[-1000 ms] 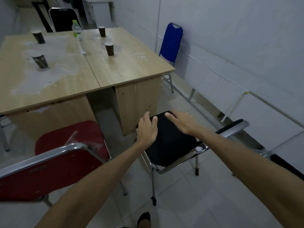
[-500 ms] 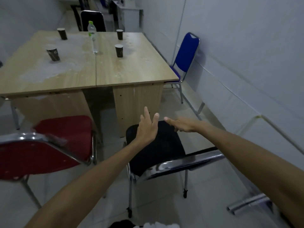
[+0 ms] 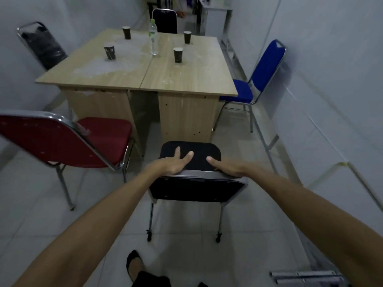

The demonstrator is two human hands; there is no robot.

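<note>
A black chair [image 3: 196, 191] with a chrome frame stands right in front of me, its back toward me and its seat facing the wooden table [image 3: 186, 79]. My left hand [image 3: 170, 164] lies over the left part of the backrest's top rail, two fingers stretched straight out above the seat. My right hand [image 3: 227, 168] holds the rail further right, thumb pointing forward and the other fingers curled down over the rail's front, mostly hidden.
A red chair [image 3: 51, 141] stands close on the left and a blue chair [image 3: 267, 61] by the right wall. Several paper cups and a water bottle [image 3: 153, 38] are on the table. Metal bars [image 3: 304, 276] lie on the floor at bottom right.
I have stepped round behind the black chair. Both hands left the seat, hovered, and have come down on the top rail of its backrest.
</note>
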